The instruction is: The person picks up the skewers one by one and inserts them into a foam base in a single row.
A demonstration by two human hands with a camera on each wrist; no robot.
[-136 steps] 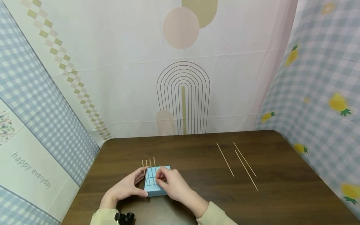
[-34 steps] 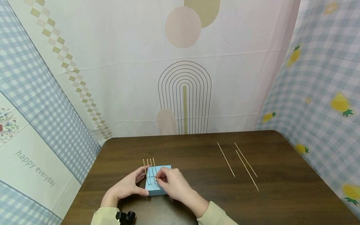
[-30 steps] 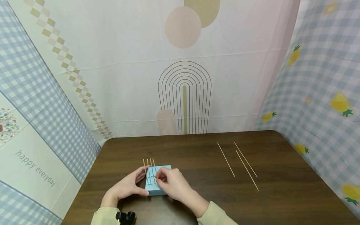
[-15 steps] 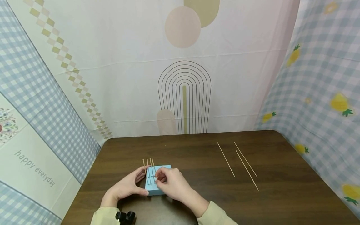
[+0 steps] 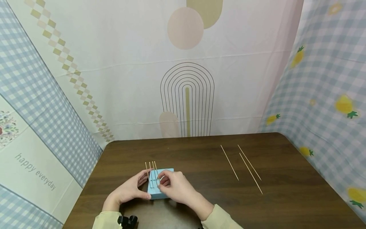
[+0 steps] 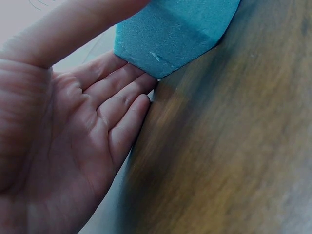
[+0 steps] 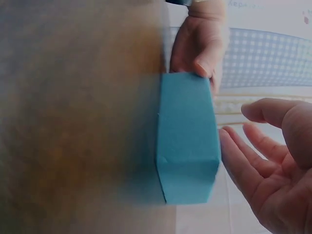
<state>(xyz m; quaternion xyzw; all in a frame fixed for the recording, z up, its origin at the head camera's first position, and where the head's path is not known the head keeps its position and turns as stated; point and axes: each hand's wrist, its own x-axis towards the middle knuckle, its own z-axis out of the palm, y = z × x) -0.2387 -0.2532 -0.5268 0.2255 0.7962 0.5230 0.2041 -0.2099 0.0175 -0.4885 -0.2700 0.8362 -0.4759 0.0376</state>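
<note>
A light blue foam block [image 5: 160, 194] sits on the table at left of centre. Several thin wooden skewers [image 5: 146, 165] stand upright in its left part. My left hand [image 5: 128, 190] holds the block from the left, thumb at the front corner and fingers along the far side; the left wrist view shows fingertips at the block's [image 6: 165, 39] corner. My right hand [image 5: 178, 187] hovers over the block's right part, beside the rightmost standing skewer [image 5: 155, 166]. In the right wrist view its thumb and fingers [image 7: 270, 114] are spread apart near the skewers, pinching nothing.
Three more skewers lie at the right of the brown table [image 5: 200, 165]: one loose skewer [image 5: 229, 163] by itself, and a close pair [image 5: 250, 173] further right. Patterned cloths [image 5: 137, 95] hang around the table's far side and both flanks.
My right thumb and fingertips, earlier pinching the rightmost skewer, have parted from it. That skewer leans slightly further left at its top. The left hand and block have stayed put.
</note>
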